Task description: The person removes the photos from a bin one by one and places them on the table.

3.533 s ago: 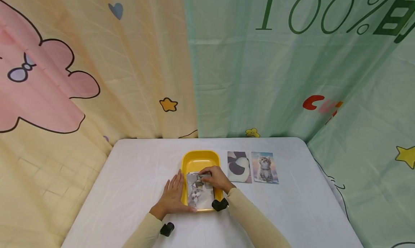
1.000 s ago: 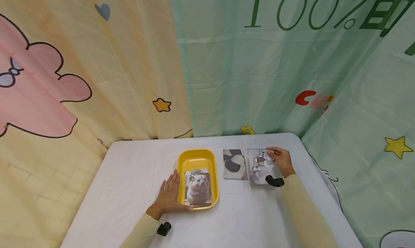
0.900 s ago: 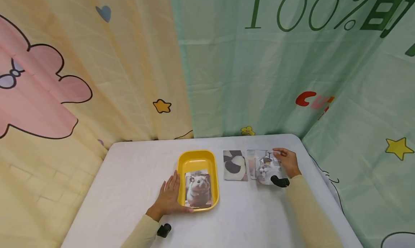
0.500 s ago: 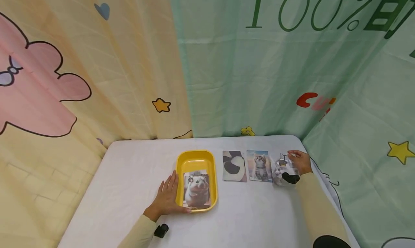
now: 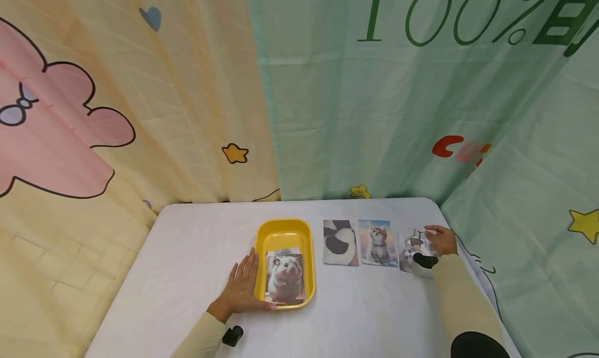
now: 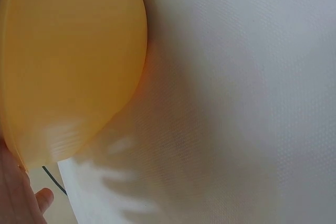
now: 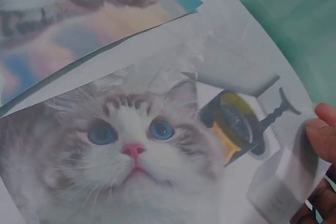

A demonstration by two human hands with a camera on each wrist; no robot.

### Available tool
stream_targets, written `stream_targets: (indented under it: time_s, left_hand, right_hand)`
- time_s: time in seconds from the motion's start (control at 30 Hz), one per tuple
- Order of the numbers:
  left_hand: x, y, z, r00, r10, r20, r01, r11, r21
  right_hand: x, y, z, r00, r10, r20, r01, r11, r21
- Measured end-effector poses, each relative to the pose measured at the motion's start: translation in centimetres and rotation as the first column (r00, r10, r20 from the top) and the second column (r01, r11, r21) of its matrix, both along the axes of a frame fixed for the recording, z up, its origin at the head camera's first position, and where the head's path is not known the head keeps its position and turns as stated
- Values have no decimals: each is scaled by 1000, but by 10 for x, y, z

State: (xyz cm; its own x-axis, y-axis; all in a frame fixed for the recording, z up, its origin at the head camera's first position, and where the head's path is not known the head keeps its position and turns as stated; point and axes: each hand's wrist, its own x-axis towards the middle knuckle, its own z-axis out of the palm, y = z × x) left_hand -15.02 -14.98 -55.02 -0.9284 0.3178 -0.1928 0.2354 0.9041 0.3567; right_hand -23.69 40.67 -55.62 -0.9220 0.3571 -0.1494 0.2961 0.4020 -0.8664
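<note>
Head view: Left hand [image 5: 241, 288] at the left side of the yellow tray [image 5: 284, 239], fingers straight along its outer wall, thumb at the near rim; it touches the tray without curling round it. In the tray, toward the near end, lies a hamster picture card [image 5: 285, 277] on top of at least one other card, whose edge shows behind it. Right of the tray, in a row on the white table [image 5: 365, 311]: a black-and-white animal card [image 5: 340, 243], then a tabby kitten card [image 5: 378, 243], then a blue-eyed cat card [image 5: 407, 259]. Right hand [image 5: 442, 239] pinches the far right corner of this last card; a black wrist camera [image 5: 425, 260] hides part of it.

Left wrist view: tray's outer wall fills the upper left; part of the hand meets the rim at lower left.

Right wrist view: thumb on the cat card's printed face, other fingers under its edge, grip together on the card. Kitten card just beside it. Cannot tell whether the cat card lies fully flat.
</note>
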Motion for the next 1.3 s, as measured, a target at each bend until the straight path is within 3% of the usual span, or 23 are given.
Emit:
stream_targets:
  time_s: [0.13, 0.23, 0.33, 0.57, 0.77, 0.9, 1.0, 1.3]
  left_hand:
    - [2, -1, 0, 1000, -7, -3, 7, 1000, 4]
    - [4, -1, -1, 1000, -10, -1, 10, 1000, -2]
    - [4, -2, -2, 1000, -5, -1, 5, 1000, 5]
    - [4, -4, -3, 1000, -8, 4, 8, 1000, -5]
    - [2, -7, -4, 1000, -8, -7, 8, 1000, 6]
    - [1, -6, -4, 1000, -14, -8, 14, 1000, 17]
    - [1, -5, -3, 1000, -17, -14, 17, 1000, 26]
    - [0, -2, -3, 1000, -16, -5, 17, 999, 32]
  right_hand:
    - [4, -7, 4, 997, -61, -44, 63, 996, 63]
    - [3, -12, 7, 992, -103, -76, 106, 993, 44]
    - [0, -18, 10, 990, -100, -101, 100, 995, -2]
    - [0, -51, 19, 991, 17, -131, -25, 998, -62]
    - [-1, -91, 18, 974, 102, -200, -137, 976, -170]
    - [-4, -119, 16, 973, 125, -193, -166, 963, -212]
    - [-4, -138, 19, 971, 168, -168, -203, 955, -217]
    - [3, -192, 32, 936, 297, -189, -334, 918, -215]
